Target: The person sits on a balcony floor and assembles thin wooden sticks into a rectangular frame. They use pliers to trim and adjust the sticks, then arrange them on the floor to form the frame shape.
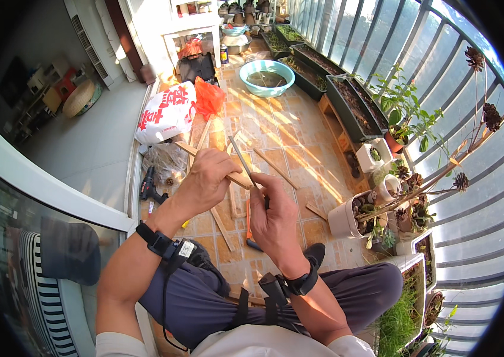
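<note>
My left hand (209, 178) is closed around a flat wooden strip (239, 179), whose far end sticks out past the knuckles to the upper left. My right hand (274, 214) grips a thin grey metal tool (240, 156), perhaps a file, which slants up and away from the fingers. Tool and strip meet at the strip's near end, by my right thumb and forefinger. Below on the tiled floor (292, 120) lie several more wooden strips (275, 168). An orange tool with a dark end (254, 244) is partly hidden behind my right hand.
A black cordless drill (150, 186) lies at the left by a clear plastic bag (165, 161). Beyond are a white bag (167, 111), a red plastic bag (208, 97), a black case (197, 69) and a blue basin (267, 78). Planters (354, 107) and a white pot (345, 218) line the right.
</note>
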`<act>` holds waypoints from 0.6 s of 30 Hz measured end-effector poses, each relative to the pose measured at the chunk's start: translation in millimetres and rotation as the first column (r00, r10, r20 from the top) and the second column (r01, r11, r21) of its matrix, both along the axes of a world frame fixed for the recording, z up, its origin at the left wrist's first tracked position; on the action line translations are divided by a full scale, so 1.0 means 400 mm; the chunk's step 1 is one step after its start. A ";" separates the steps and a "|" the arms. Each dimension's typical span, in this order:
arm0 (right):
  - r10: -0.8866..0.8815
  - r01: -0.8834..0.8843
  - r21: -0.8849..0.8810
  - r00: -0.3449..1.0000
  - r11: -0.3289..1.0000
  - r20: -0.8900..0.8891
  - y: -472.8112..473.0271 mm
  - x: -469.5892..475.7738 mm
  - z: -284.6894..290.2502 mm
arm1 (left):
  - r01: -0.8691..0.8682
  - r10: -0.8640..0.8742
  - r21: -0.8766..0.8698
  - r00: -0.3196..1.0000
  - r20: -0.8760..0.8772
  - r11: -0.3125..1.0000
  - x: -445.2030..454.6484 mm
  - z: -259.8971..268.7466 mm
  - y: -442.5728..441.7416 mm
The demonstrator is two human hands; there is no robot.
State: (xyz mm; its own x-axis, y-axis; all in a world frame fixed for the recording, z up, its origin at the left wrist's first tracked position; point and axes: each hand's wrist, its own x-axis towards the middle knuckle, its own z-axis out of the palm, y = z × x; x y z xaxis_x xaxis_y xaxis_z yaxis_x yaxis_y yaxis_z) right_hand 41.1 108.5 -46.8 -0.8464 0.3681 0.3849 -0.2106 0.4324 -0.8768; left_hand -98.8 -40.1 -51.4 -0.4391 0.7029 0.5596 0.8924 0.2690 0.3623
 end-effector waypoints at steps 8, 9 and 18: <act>-0.006 0.030 0.159 0.989 0.987 -0.147 -0.012 0.015 -0.021 | -0.141 0.137 0.129 0.990 0.038 0.982 -0.033 0.016 -0.034; -0.011 0.040 0.178 0.987 0.983 -0.160 -0.011 0.037 -0.022 | -0.168 0.163 0.151 0.986 0.043 0.974 -0.041 0.021 -0.044; -0.030 0.068 0.214 0.983 0.974 -0.179 -0.010 0.016 0.000 | -0.120 0.131 0.146 0.989 -0.072 0.982 -0.009 0.032 -0.012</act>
